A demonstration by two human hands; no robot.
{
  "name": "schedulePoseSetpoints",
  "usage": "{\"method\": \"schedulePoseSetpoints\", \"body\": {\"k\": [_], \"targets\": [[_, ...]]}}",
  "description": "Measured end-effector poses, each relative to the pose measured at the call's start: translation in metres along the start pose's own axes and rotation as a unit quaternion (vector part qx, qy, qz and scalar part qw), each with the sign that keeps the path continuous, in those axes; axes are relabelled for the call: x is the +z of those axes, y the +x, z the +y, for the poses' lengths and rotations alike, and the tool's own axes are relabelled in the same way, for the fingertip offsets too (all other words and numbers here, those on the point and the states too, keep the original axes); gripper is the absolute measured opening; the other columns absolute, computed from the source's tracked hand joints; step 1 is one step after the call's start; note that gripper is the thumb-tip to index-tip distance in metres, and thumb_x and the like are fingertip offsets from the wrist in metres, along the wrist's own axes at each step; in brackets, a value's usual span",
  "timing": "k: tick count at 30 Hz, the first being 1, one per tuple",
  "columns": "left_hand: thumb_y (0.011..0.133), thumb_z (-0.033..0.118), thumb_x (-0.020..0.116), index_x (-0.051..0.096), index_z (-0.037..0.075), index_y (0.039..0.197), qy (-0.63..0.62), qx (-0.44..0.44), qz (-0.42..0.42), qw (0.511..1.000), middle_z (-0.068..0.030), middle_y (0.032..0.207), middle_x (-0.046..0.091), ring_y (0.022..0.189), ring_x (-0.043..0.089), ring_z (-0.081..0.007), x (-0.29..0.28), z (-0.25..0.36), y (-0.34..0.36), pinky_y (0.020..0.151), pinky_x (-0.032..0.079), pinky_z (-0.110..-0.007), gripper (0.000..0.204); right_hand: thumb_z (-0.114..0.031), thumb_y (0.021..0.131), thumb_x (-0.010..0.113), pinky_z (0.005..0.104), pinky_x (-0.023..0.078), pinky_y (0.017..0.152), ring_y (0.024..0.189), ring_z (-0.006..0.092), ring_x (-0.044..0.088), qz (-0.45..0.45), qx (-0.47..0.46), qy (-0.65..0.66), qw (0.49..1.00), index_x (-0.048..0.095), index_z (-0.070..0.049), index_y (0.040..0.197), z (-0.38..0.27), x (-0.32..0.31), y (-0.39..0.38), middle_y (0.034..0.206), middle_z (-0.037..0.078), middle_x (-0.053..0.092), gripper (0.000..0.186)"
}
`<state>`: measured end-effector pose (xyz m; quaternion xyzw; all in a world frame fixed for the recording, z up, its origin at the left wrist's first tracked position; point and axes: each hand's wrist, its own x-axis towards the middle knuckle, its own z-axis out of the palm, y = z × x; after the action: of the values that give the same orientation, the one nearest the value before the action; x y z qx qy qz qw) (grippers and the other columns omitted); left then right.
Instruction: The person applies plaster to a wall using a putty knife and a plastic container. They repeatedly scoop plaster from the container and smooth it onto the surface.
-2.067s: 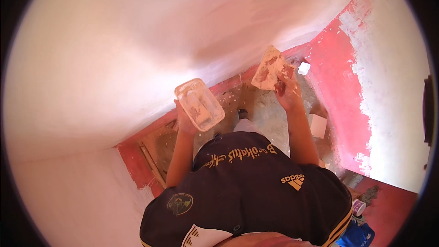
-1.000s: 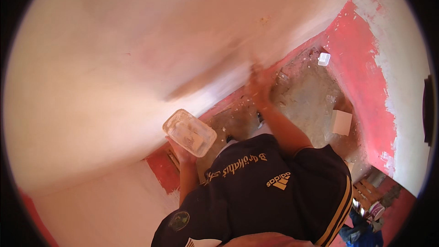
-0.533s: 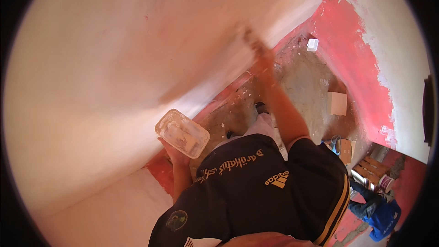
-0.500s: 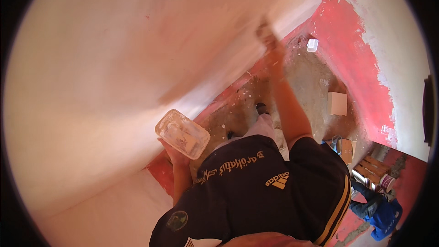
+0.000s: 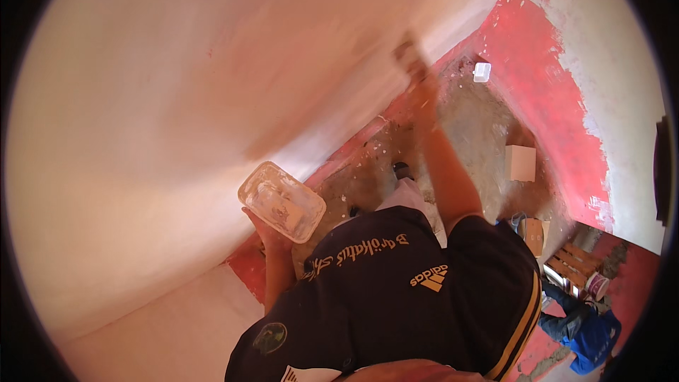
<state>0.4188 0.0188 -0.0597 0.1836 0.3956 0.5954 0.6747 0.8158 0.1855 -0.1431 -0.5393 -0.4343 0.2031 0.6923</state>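
My left hand (image 5: 267,230) is closed on the near side of a shallow translucent plastic tub (image 5: 308,201), whose inside is smeared with pale plaster-like paste. The tub is tilted, so its open top shows, and it is beside the wall. My right arm stretches far ahead, and my right hand (image 5: 423,85) is against or very near the lower part of the pale, smoothed wall (image 5: 233,64). Motion blurs its fingers. They look curled round a small brownish thing (image 5: 407,55) whose kind I cannot make out.
A small white container (image 5: 482,72) stands on the stained floor by the red wall (image 5: 520,49). To the right are a cardboard box (image 5: 520,163), a wooden crate (image 5: 571,263) and a bucket (image 5: 597,286). Another person in blue (image 5: 593,339) is bent low at the lower right.
The tub has risen slightly and turned a little in my left hand. My right hand stays low along the wall, still blurred, with only a small shift.
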Motion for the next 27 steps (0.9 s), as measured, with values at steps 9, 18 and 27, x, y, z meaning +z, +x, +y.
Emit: {"method": "schedulePoseSetpoints", "body": {"k": [9, 18, 27], "targets": [[0.097, 0.071, 0.027, 0.036, 0.015, 0.147, 0.023, 0.046, 0.031, 0.998, -0.0074, 0.140, 0.047, 0.126, 0.049, -0.0269, 0.042, -0.014, -0.001, 0.106, 0.043, -0.045, 0.076, -0.021, 0.099, 0.051, 0.0317, 0.048, 0.062, 0.068, 0.0179, 0.059, -0.090, -0.005, -0.014, 0.996, 0.063, -0.003, 0.120, -0.073, 0.060, -0.048, 0.083, 0.012, 0.066, 0.030], [0.095, 0.072, 0.027, 0.036, 0.016, 0.148, 0.006, 0.065, 0.067, 0.996, -0.0075, 0.141, 0.047, 0.126, 0.049, -0.0280, 0.067, -0.028, -0.002, 0.106, 0.044, -0.045, 0.077, -0.023, 0.101, 0.051, 0.0287, 0.047, 0.062, 0.072, 0.0127, 0.060, 0.049, 0.090, 0.022, 0.994, 0.064, -0.001, 0.115, -0.036, 0.003, 0.072, 0.086, 0.006, 0.066, 0.030], [0.095, 0.073, 0.026, 0.036, 0.015, 0.148, -0.002, 0.034, 0.077, 0.996, -0.0072, 0.143, 0.047, 0.127, 0.050, -0.0289, 0.115, -0.042, -0.002, 0.107, 0.044, -0.045, 0.079, -0.018, 0.101, 0.051, 0.0340, 0.050, 0.094, 0.111, 0.0287, 0.065, -0.298, 0.098, -0.075, 0.947, 0.059, 0.001, 0.129, -0.041, -0.002, -0.002, 0.121, 0.020, 0.066, 0.035]]}}
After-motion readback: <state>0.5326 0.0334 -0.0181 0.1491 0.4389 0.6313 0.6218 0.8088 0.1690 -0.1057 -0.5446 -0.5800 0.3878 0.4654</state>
